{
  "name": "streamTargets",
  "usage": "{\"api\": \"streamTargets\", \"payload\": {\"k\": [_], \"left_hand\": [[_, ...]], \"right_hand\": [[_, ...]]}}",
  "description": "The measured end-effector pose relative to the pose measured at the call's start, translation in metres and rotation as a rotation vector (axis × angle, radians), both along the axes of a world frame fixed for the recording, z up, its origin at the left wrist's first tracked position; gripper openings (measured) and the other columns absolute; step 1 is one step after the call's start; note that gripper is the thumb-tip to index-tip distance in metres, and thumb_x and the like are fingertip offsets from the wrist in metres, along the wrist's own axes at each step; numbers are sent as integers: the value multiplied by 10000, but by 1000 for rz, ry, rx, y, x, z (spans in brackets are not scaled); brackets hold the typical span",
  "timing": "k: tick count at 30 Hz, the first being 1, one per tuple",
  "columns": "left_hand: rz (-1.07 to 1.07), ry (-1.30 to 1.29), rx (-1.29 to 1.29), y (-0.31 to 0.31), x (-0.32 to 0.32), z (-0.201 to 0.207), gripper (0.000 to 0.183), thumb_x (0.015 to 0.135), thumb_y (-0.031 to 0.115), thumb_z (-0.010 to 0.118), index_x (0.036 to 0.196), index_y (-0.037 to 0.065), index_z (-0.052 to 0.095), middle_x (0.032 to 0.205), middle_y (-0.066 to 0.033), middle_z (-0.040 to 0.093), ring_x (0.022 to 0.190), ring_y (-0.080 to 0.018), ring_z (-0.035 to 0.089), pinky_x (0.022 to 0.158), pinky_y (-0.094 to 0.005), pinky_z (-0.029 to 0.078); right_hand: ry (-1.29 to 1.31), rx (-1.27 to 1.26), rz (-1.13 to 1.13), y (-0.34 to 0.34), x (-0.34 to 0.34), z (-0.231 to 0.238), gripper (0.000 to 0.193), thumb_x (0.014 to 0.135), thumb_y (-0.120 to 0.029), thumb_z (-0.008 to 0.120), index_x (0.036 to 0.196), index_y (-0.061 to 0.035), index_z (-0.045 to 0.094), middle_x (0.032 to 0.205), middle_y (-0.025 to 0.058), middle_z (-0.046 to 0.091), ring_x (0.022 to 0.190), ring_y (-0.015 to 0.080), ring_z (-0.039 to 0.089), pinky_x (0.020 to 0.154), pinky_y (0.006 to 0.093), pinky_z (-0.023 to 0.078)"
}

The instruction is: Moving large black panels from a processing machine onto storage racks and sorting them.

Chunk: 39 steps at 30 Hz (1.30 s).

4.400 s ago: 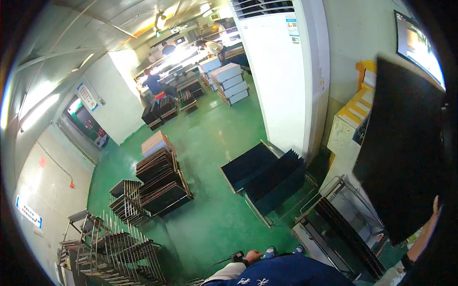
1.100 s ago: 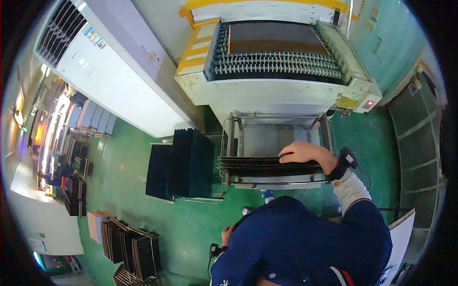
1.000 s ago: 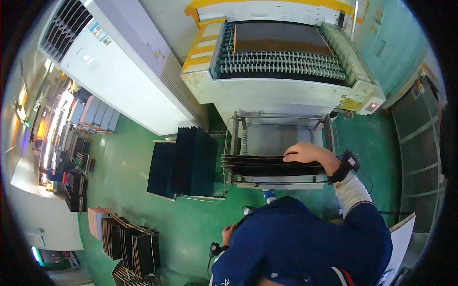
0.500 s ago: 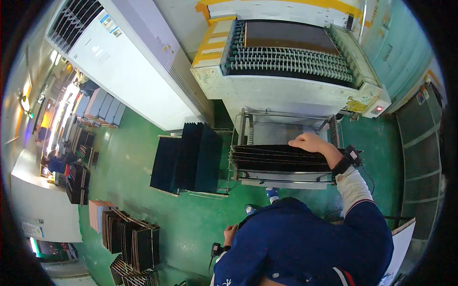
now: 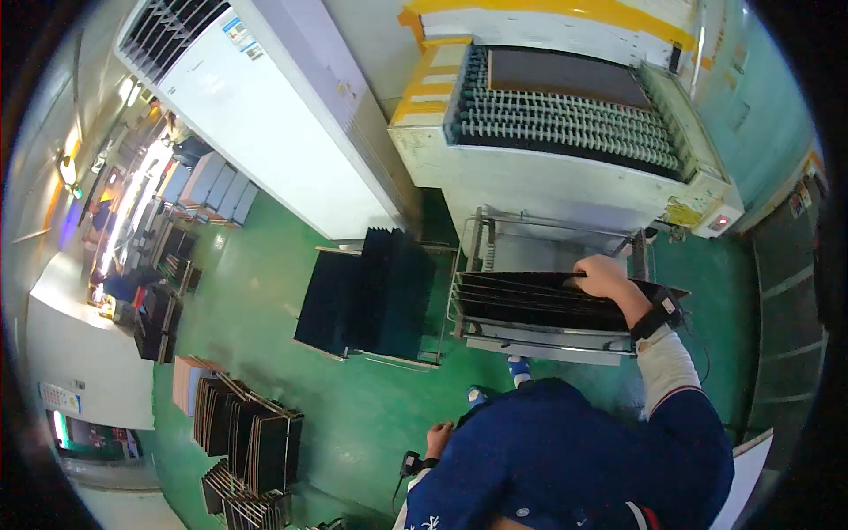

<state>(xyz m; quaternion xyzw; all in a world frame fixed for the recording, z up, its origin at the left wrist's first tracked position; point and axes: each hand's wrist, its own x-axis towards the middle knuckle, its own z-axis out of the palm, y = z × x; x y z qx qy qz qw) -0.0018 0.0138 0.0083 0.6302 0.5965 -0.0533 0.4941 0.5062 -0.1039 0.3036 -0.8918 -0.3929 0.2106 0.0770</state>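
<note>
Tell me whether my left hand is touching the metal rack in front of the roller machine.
Apart: the head view shows green floor between the left hand and the metal rack.

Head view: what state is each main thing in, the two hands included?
Dark panels: standing on edge
Metal rack: partly filled
Right hand: at the panels' top edges, grip unclear
Left hand: lowered, contents unclear
Roller machine: red light lit, turning unclear
Flat panel: lying on the rollers
Blue-black sheets: standing close together

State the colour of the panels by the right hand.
The panels look black, best seen in the head view.
</note>
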Motion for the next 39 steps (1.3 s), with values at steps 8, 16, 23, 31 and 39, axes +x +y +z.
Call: {"api": "streamTargets", "payload": {"k": [8, 16, 23, 31, 39], "left_hand": [[139, -57, -132, -9, -4, 0, 386, 751, 373, 595, 885, 13, 628, 807, -108, 650, 745, -197, 621, 682, -302, 477], [26, -9, -167, -14, -17, -20, 416, 751, 398, 593, 910, 15, 621, 836, -93, 650, 772, -208, 617, 702, -309, 479], [168, 15, -211, -22, -17, -22, 411, 744, 411, 600, 905, 34, 622, 816, -70, 647, 741, -181, 615, 683, -303, 479], [209, -37, -241, -21, -5, 27, 459, 749, 406, 602, 935, -13, 612, 861, -104, 644, 745, -174, 620, 683, -288, 487], [108, 32, -207, -25, -20, -23, 496, 753, 444, 562, 982, 7, 612, 931, -140, 635, 856, -246, 610, 772, -326, 471]], "right_hand": [[-59, -61, -27, 6, 0, -2, 317, 702, -360, 627, 912, -122, 643, 900, 146, 618, 880, 332, 572, 742, 418, 455], [-62, -35, -40, 11, -8, 11, 282, 695, -295, 630, 879, -82, 650, 881, 161, 620, 882, 331, 576, 738, 429, 451], [-54, -31, -56, 7, -7, 2, 323, 690, -337, 654, 891, -84, 654, 863, 175, 615, 860, 356, 567, 761, 433, 433], [-105, -56, -41, 0, -15, 1, 296, 682, -286, 641, 926, -119, 655, 936, 149, 617, 895, 322, 578, 770, 413, 450], [-122, -25, -49, 0, -20, 3, 290, 671, -316, 660, 884, -119, 665, 881, 144, 627, 868, 322, 586, 750, 411, 458]]}}
